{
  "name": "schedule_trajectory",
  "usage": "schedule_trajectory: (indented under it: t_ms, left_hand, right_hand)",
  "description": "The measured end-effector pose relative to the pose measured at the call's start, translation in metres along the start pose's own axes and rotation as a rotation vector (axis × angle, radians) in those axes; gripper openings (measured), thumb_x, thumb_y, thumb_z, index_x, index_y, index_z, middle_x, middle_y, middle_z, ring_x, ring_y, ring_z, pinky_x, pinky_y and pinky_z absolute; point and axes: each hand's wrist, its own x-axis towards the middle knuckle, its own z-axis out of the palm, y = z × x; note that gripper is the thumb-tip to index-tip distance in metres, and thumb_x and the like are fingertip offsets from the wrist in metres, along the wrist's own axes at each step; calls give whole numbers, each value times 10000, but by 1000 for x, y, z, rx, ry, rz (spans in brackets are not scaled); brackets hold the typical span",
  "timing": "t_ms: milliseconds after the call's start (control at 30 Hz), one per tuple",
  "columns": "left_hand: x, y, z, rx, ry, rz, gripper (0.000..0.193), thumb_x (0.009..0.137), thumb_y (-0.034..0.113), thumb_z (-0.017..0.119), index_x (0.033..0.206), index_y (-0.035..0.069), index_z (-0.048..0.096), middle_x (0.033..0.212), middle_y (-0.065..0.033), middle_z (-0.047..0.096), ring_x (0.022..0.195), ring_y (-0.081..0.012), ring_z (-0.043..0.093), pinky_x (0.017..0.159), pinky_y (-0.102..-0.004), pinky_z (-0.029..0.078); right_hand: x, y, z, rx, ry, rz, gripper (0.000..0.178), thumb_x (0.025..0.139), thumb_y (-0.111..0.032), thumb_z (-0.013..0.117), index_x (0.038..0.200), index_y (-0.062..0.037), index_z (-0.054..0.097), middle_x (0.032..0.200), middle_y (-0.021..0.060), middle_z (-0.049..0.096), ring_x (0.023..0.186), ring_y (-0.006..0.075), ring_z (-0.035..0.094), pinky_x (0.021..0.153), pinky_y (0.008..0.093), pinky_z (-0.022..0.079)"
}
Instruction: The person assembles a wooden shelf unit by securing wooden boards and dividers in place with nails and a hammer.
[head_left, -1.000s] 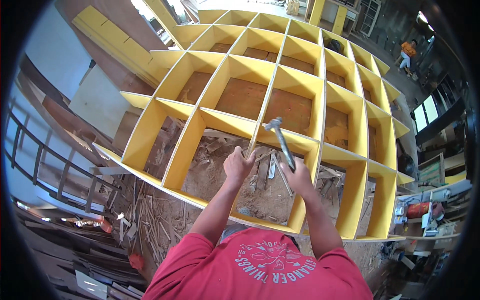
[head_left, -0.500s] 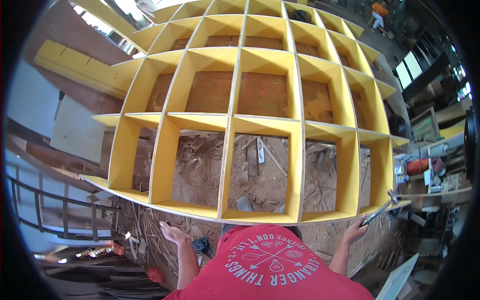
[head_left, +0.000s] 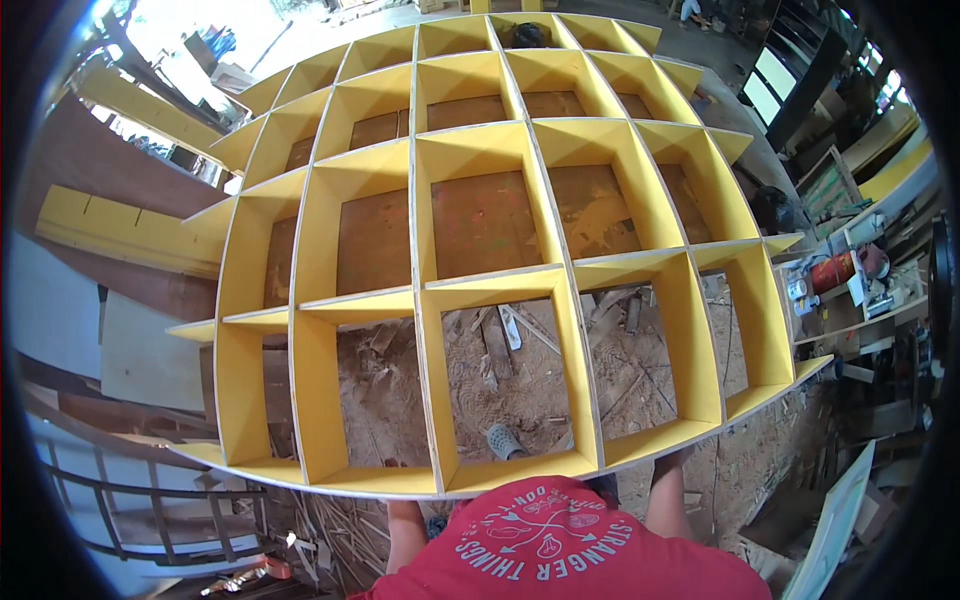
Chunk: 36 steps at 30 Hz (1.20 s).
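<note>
A big yellow shelf frame [head_left: 500,285] of square cells, with brown back panels in its far rows, fills the middle of the view. Its near edge runs just above my red shirt. My left hand [head_left: 403,508] reaches up to that edge left of centre and disappears under it. My right hand [head_left: 673,468] meets the same edge further right, its fingers hidden by the board. Only my forearms and wrists show. No hammer is in view.
Through the open near cells I see a sawdust floor with wood scraps [head_left: 500,340] and a grey sandal [head_left: 503,440]. A metal railing [head_left: 120,490] stands lower left, yellow boards [head_left: 110,230] lie left, a red canister [head_left: 835,270] and clutter sit right, and a white board [head_left: 830,530] leans lower right.
The hammer held in my right hand off to the right is gone from view. Both hands have come up to the frame's near edge, and the frame fills more of the view.
</note>
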Motion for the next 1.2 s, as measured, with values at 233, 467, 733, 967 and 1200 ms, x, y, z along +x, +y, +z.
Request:
schedule_trajectory:
  t_ms: [233, 467, 733, 967, 1200]
  left_hand:
    - [41, -26, 35, -856, -90, 38, 548, 1109, 596, 282, 1427, 260, 577, 1375, -10, 650, 1253, -221, 601, 1050, -544, 496]
    - [43, -41, 28, -182, 70, -41, 304, 1034, 494, 637, 1154, 215, 662, 1104, -28, 668, 1014, -247, 632, 844, -496, 558]
    - [62, 50, -55, 717, -34, 173, 394, 1048, 409, 570, 1345, 180, 689, 1452, -80, 623, 1371, -265, 587, 1075, -447, 525]
    - [92, -17, -17, 889, -31, 123, 421, 1032, 408, 589, 1344, 135, 662, 1413, -97, 681, 1197, -233, 710, 973, -417, 578]
    - [32, 100, -10, 156, 35, 230, 472, 1036, 430, 604, 1317, 65, 707, 1332, -135, 720, 1049, -304, 744, 925, -498, 608]
  right_hand:
    - [-10, -8, 13, 62, 109, 72, 539, 1077, -485, 511, 1406, -69, 601, 1306, 122, 666, 1107, 300, 690, 999, 507, 569]
    - [-4, -18, 47, -3, 145, 130, 528, 1079, -471, 507, 1398, -62, 606, 1296, 129, 670, 1090, 306, 693, 995, 512, 571]
    - [8, 15, 38, 77, 154, 125, 512, 1084, -443, 499, 1385, -45, 611, 1285, 142, 674, 1076, 316, 696, 981, 514, 576]
    - [-25, 15, 93, 16, 110, 46, 570, 1086, -496, 524, 1444, -56, 572, 1264, 117, 660, 1095, 284, 678, 946, 477, 577]
    - [-2, 24, 56, -306, -41, -213, 523, 1068, -537, 554, 1359, -105, 605, 1058, 60, 640, 943, 214, 668, 818, 428, 584]
